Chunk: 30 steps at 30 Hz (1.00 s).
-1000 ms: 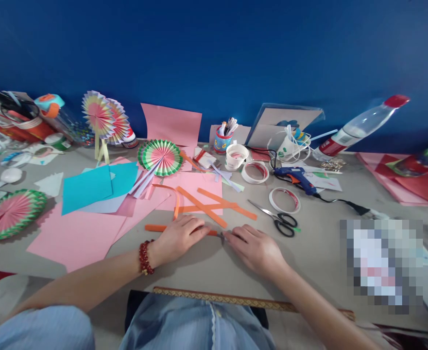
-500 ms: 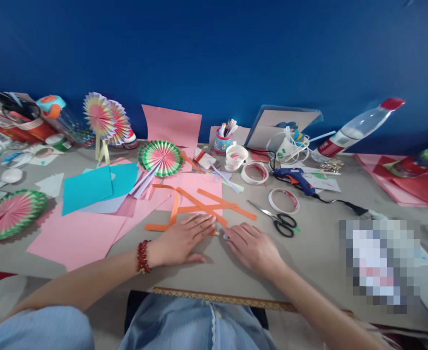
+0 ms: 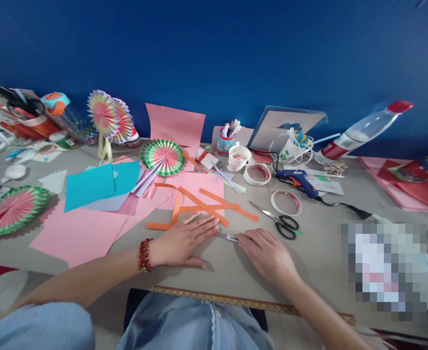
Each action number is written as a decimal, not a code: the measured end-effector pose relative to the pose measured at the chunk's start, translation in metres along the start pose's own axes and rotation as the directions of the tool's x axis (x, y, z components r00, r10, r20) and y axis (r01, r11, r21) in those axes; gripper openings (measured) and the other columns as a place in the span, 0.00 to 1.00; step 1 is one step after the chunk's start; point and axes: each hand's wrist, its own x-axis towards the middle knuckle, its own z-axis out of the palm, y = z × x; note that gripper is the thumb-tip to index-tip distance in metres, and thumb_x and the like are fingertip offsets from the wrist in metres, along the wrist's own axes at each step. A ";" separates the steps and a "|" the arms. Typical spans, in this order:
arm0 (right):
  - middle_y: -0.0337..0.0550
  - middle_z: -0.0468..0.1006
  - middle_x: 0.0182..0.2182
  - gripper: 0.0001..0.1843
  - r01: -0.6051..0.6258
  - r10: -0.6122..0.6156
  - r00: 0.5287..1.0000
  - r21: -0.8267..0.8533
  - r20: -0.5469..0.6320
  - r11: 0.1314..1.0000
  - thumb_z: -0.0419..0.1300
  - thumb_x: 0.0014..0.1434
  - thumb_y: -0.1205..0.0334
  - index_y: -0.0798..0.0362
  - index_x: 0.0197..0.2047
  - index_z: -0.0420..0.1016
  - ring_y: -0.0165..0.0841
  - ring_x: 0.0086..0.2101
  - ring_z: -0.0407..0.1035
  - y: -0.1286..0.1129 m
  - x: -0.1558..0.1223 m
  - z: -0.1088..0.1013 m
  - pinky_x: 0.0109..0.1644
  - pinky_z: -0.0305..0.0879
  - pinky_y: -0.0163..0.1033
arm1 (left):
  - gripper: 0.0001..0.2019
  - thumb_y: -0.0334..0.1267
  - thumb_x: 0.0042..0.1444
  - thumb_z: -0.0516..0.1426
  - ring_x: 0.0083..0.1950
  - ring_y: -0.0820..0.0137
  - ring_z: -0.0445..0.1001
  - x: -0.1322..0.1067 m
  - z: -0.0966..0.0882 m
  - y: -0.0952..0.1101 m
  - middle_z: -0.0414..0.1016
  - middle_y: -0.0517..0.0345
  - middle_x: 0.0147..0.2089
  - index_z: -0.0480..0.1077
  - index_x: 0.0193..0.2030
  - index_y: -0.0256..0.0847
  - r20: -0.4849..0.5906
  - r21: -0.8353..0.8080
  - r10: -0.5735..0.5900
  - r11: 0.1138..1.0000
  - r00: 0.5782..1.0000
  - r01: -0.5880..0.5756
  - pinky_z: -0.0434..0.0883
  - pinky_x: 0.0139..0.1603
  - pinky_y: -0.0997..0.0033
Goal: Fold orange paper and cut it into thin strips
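My left hand (image 3: 188, 242) lies flat on the grey table, fingers stretched out, at the near ends of the orange paper strips (image 3: 202, 209). A bit of orange shows past its fingertips, though what lies under the palm is hidden. From the closed fingers of my right hand (image 3: 266, 253) sticks out the thin pale front of a utility knife (image 3: 231, 237), pointing left at my left fingertips. The rest of its handle is covered by the hand. Black-handled scissors (image 3: 284, 224) rest just beyond my right hand, blades partly apart.
Pink sheets (image 3: 78, 233) and turquoise paper (image 3: 90, 187) spread on the left. Pleated paper fans (image 3: 166, 158) lie among them. Further back stand a pen cup (image 3: 226, 141) and tape rolls (image 3: 286, 202). A blue glue gun (image 3: 301, 182) and a leaning bottle (image 3: 363, 133) are at right.
My right hand has slid right, away from my left fingertips, with the knife, so more of its front shows. My left hand stays flat in place. The view has shifted slightly.
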 end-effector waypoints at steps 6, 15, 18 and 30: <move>0.45 0.79 0.37 0.14 -0.012 0.012 1.000 0.021 0.012 1.000 0.52 0.71 0.68 0.50 0.49 0.79 0.34 0.38 0.72 0.000 0.005 -0.005 0.44 0.67 0.38 | 0.48 0.70 0.64 0.45 0.78 0.57 0.43 0.002 0.005 0.002 0.46 0.43 0.77 0.43 0.77 0.32 -0.028 0.016 -0.039 0.999 0.999 0.039 0.39 0.77 0.50; 0.45 0.77 0.37 0.14 -0.010 0.011 0.999 -0.015 0.037 1.000 0.51 0.71 0.67 0.51 0.48 0.79 0.34 0.38 0.71 0.002 0.005 -0.002 0.42 0.67 0.38 | 0.47 0.69 0.64 0.45 0.78 0.56 0.43 0.003 0.005 0.004 0.45 0.43 0.77 0.45 0.77 0.33 -0.035 0.031 -0.068 0.997 0.997 0.069 0.40 0.77 0.50; 0.45 0.77 0.37 0.14 -0.019 0.019 0.999 -0.002 0.037 1.000 0.50 0.72 0.67 0.51 0.48 0.78 0.34 0.38 0.71 0.002 0.006 -0.001 0.41 0.67 0.37 | 0.45 0.68 0.65 0.45 0.78 0.56 0.43 0.003 0.005 0.004 0.47 0.46 0.77 0.46 0.77 0.35 -0.025 0.029 -0.059 0.998 0.998 0.059 0.38 0.77 0.50; 0.46 0.78 0.36 0.15 -0.003 0.003 1.000 0.057 -0.004 0.998 0.51 0.71 0.68 0.50 0.50 0.79 0.34 0.37 0.72 0.000 0.006 -0.002 0.41 0.70 0.36 | 0.45 0.68 0.64 0.46 0.78 0.56 0.45 0.003 0.005 0.004 0.50 0.47 0.77 0.46 0.77 0.37 -0.049 0.021 -0.060 0.998 0.997 0.061 0.42 0.76 0.48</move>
